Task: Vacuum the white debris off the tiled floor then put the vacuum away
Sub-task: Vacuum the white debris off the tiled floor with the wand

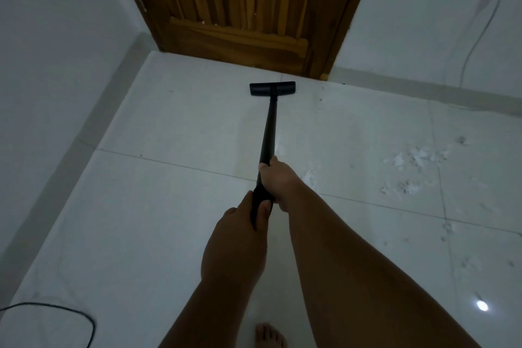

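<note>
Your right hand and, behind it, left hand both clasp the vacuum wand, whose axis runs to the nozzle at 12 o'clock; white debris lies at 3 o'clock, nearer your right.

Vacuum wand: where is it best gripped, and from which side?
Grip the thicker near end of the wand, left hand wrapping from the left, right hand from the right just ahead of it. The long shaft slopes down to the floor head, so a two-hand near-end hold likely steers best.
</note>
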